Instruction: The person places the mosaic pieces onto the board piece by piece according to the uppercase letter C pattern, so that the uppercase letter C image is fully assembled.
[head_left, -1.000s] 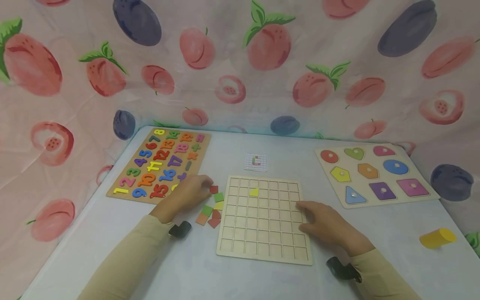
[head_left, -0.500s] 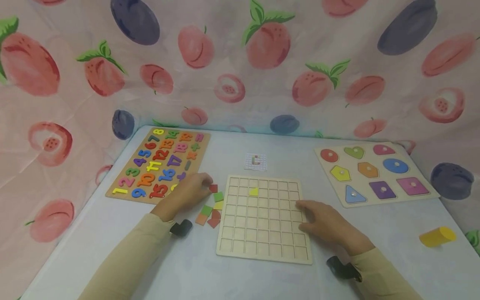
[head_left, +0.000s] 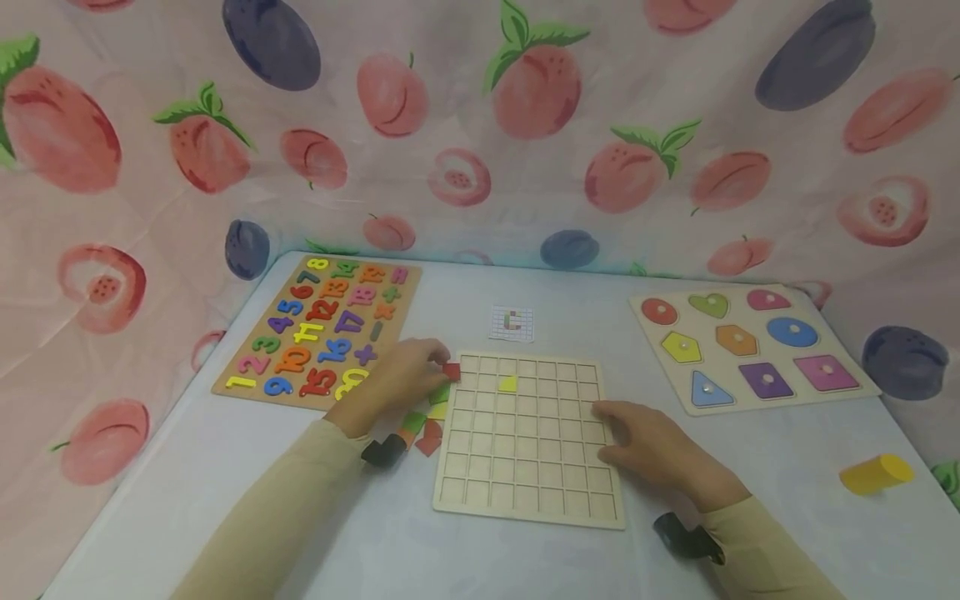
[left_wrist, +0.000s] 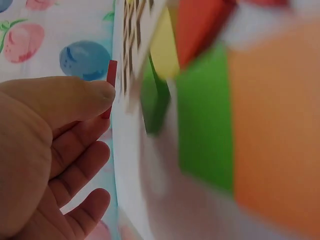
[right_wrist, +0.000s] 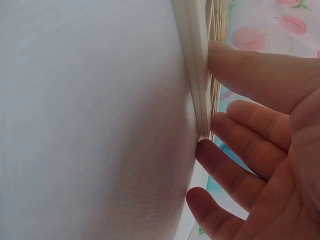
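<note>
My left hand [head_left: 401, 375] pinches a small red square tile [head_left: 452, 372] between thumb and fingers, at the upper left corner of a wooden grid board [head_left: 528, 471]. The left wrist view shows the red tile [left_wrist: 112, 70] edge-on at the thumb tip, other fingers loosely bent. One yellow piece [head_left: 508, 383] with a slanted side lies in a cell near the board's top. Beside the board's left edge are loose green [head_left: 413, 422], yellow [head_left: 437, 412], orange and red pieces [head_left: 429, 443], partly hidden by my wrist. My right hand [head_left: 652, 446] touches the board's right edge with relaxed fingers.
Behind the board lies a small card [head_left: 512, 323] printed with a coloured grid pattern. A number puzzle [head_left: 311, 333] is at the left, partly under my left hand. A shape puzzle [head_left: 727, 367] lies back right, and a yellow cylinder [head_left: 873, 476] at far right.
My left hand has moved right with the red tile, from beside the loose pieces to the board's upper left corner. The right hand and board have stayed in place.
</note>
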